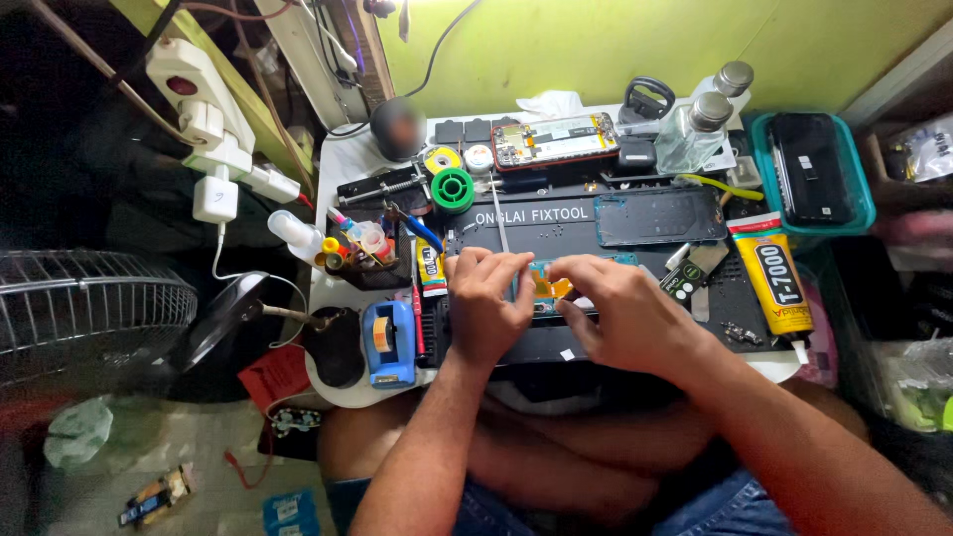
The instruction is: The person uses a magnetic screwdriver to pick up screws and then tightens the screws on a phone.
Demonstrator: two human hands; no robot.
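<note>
While our left hand [486, 303] and right hand [620, 313] pinched the opened phone [551, 290] between fingertips, a yellow glue tube [776, 283] lay right of it. A smaller yellow tube [429, 268] lay just left of the phone.

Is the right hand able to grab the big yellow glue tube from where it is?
Probably yes. The right hand works on the opened phone with the left hand, and the yellow glue tube lies flat just beside it on the mat. Only a few small parts lie between them.
</note>
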